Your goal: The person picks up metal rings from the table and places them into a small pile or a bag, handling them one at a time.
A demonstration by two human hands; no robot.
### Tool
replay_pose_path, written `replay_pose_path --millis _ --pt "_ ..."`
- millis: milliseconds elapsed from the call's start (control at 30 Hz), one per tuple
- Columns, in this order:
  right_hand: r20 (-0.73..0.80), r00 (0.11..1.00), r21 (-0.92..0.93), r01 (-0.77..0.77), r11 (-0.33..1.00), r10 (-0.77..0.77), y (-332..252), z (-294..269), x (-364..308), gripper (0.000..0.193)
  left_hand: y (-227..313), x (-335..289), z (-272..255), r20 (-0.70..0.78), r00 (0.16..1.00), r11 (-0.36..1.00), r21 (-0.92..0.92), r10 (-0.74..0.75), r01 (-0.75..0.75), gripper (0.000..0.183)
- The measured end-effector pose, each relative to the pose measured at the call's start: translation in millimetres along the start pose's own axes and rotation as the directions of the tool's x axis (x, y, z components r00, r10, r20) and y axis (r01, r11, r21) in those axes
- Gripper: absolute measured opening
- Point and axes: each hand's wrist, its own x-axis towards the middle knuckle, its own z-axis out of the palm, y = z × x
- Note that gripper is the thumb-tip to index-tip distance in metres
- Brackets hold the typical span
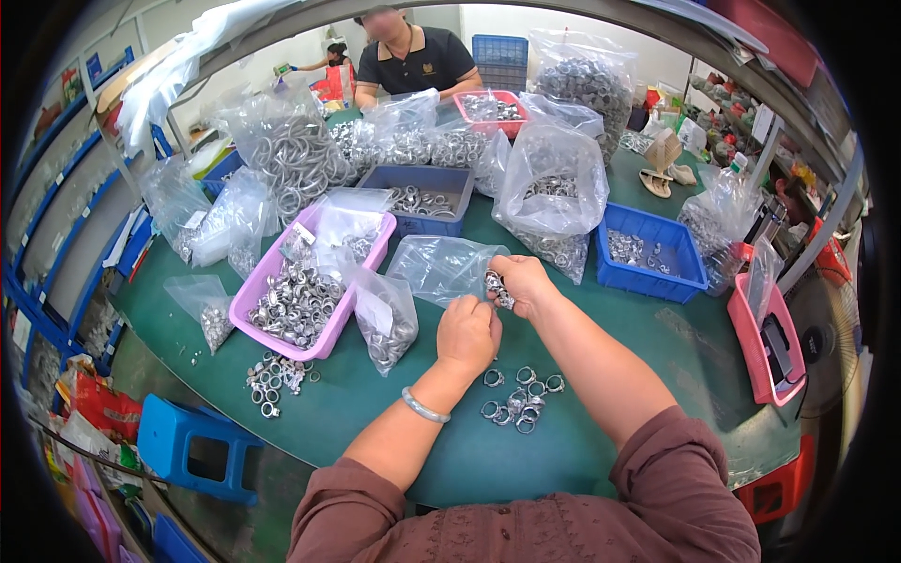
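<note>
My right hand (523, 283) is closed around a small bunch of silver hose clamps (498, 291). Just below it, my left hand (467, 333) is curled with its knuckles up. Its fingertips are hidden, so what they pinch cannot be seen. A clear plastic bag (439, 267) lies flat right beyond both hands, its near edge reaching my fingers. Close to my right forearm, several loose hose clamps (519, 402) are spread on the green table (601, 352). A filled clear bag (387, 324) stands to the left of my left hand.
A pink-purple basket (240, 302) of clamps is at left, with loose rings (270, 385) before it. Blue bins (652, 283), a grey-blue bin (441, 225) and large filled bags (552, 202) line the back. A pink basket (765, 352) sits right. A person (413, 61) is across the table.
</note>
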Motion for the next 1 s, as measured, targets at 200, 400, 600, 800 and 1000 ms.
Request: replay_pose_path --millis 200,400,600,800,1000 --pt "-0.026 0.999 -0.074 0.030 0.997 -0.032 -1 3 11 0.013 4 -2 4 0.018 0.997 0.997 -0.046 0.070 -0.069 0.011" --pt "-0.066 0.996 0.023 0.067 0.997 -0.066 8 5 22 0.014 6 -2 7 0.013 0.997 0.992 -0.107 0.076 -0.074 0.011" --pt "-0.106 0.990 0.010 0.100 0.995 -0.099 12 14 23 0.025 4 -3 5 -0.022 0.998 0.983 -0.171 0.055 -0.058 0.011" --pt "-0.060 0.994 0.060 0.092 0.994 -0.089 17 9 27 0.029 5 -1 6 -0.052 0.997 0.971 -0.230 0.058 -0.069 0.011" --pt "-0.070 0.996 0.026 0.063 0.998 -0.061 16 13 21 0.031 2 -3 5 -0.052 0.997 0.972 -0.226 0.057 -0.067 0.011"
